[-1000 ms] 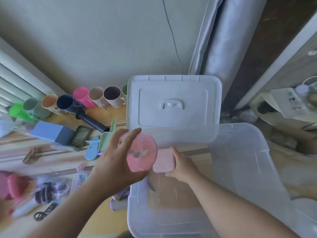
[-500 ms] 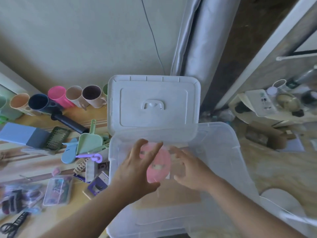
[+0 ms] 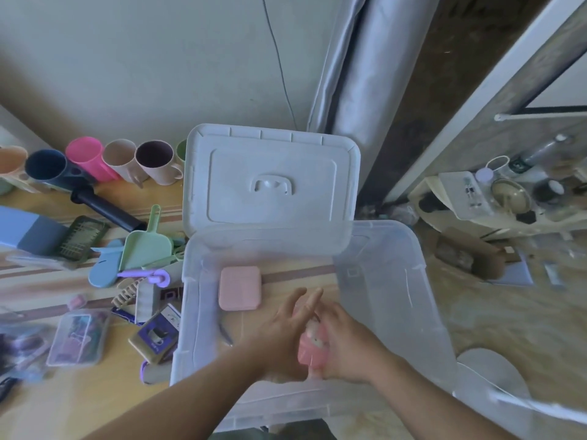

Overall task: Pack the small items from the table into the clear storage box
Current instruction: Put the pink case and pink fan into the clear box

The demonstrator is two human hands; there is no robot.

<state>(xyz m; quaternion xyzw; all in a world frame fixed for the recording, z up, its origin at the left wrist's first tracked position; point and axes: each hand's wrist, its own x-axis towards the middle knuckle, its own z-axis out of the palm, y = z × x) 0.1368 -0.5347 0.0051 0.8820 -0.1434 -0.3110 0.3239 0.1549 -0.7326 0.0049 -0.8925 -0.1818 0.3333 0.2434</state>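
The clear storage box [image 3: 394, 281] stands open in front of me, its white lid [image 3: 270, 179] leaning up behind it. A pale pink square case [image 3: 239, 288] lies flat on the box floor at the back left. Both hands are inside the box and hold a round pink container [image 3: 313, 349] on edge between them. My left hand [image 3: 286, 331] presses its left face with fingers stretched out. My right hand [image 3: 346, 347] wraps round its right side. A thin dark item [image 3: 226, 335] lies near the left wall of the box.
Left of the box the table holds a green scoop [image 3: 144, 246], a purple hook [image 3: 149, 276], a beige hair claw [image 3: 127, 292], a purple card pack [image 3: 157, 336] and a clear pouch [image 3: 79, 338]. Several cups [image 3: 124, 161] line the wall. Cluttered floor lies to the right.
The pink square case left my right hand and now lies on the box floor. Both hands moved lower into the box with the round pink container, now turned on edge between them.
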